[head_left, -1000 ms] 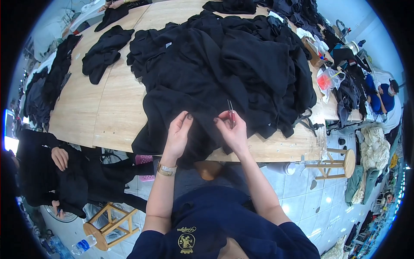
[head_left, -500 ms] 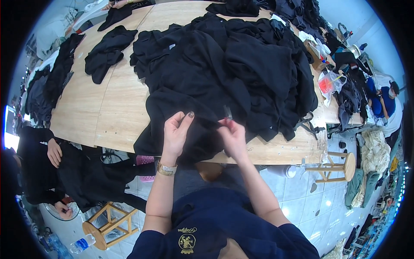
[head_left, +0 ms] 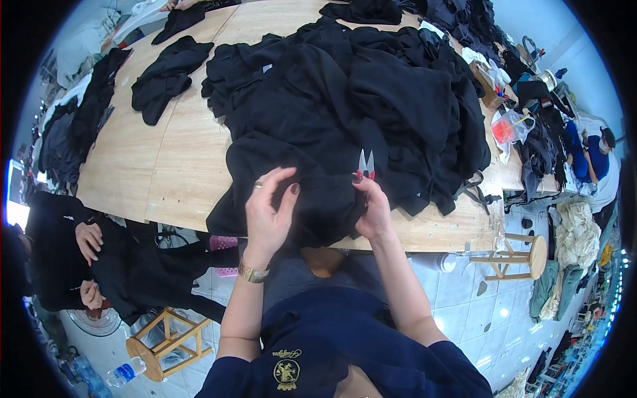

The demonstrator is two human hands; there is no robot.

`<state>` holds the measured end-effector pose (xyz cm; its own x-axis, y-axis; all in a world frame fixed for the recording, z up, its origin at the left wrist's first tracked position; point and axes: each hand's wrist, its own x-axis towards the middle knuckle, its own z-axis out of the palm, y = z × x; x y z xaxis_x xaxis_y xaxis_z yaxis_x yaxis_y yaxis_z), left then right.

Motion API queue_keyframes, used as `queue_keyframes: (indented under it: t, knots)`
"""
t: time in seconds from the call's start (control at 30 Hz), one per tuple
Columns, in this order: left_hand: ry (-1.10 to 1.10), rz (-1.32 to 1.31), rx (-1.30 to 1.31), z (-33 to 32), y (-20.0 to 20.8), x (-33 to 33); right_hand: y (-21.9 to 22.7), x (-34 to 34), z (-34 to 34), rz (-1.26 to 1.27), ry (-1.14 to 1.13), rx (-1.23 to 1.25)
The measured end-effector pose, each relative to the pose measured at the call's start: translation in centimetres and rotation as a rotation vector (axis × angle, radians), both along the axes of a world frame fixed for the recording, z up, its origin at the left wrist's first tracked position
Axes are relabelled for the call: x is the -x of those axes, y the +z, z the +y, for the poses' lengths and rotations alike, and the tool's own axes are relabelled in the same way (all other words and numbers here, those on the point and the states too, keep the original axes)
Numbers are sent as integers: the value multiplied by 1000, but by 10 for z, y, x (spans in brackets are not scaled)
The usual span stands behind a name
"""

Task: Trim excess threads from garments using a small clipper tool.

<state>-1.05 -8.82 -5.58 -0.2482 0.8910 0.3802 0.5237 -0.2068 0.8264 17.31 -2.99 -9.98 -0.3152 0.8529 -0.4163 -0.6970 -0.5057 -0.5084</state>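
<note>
A large heap of black garments (head_left: 312,99) covers the middle of the wooden table (head_left: 126,179) and hangs over its near edge. Over the near part of the heap is my left hand (head_left: 269,209), its thumb and fingers apart with nothing visible between them. To its right, my right hand (head_left: 373,209) grips small thread snips (head_left: 366,163) with red handles. Their two pointed blades stand slightly apart and point away from me above the black cloth. The lower part of the snips is hidden in my palm.
At the left, another person's hands (head_left: 88,240) handle black cloth beside a wooden stool (head_left: 156,345). A single black piece (head_left: 166,79) lies left of the heap. A plastic cup with red drink (head_left: 505,129) stands at the table's right; another stool (head_left: 531,255) is below.
My left thumb and fingers have spread from a pinch. The right hand has turned, bringing the snips upright and into clear view. The person at the left has shifted both hands.
</note>
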Motion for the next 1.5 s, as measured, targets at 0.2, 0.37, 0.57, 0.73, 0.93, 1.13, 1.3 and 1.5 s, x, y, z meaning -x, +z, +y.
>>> queue_keyframes:
  t: [0.2, 0.37, 0.57, 0.73, 0.93, 1.13, 1.3, 1.5]
  knots:
    - [-283, -21, 94, 13, -12, -3, 21, -1, -4, -26, 133, -153]
    - [-485, -758, 280, 14, 3, -4, 20, -1, 0, -420, 195, -459]
    - [-396, -923, 238, 14, 3, 3, 35, 1, -6, -944, -17, -767]
    - [-436, -998, 257, 13, 5, 10, 42, -7, -5, -1177, -93, -1263]
    - [-474, -1047, 300, 14, 12, 13, 59, -9, -5, -1312, -4, -1517]
    - [-505, -1070, 347, 13, 16, 15, 65, -9, -2, -1392, 42, -1619]
    - [-532, -1067, 336, 13, 20, 13, 66, -8, 1, -1399, 35, -1648]
    - [-539, -1039, 338, 14, 18, 12, 67, -10, 2, -1447, 33, -1698]
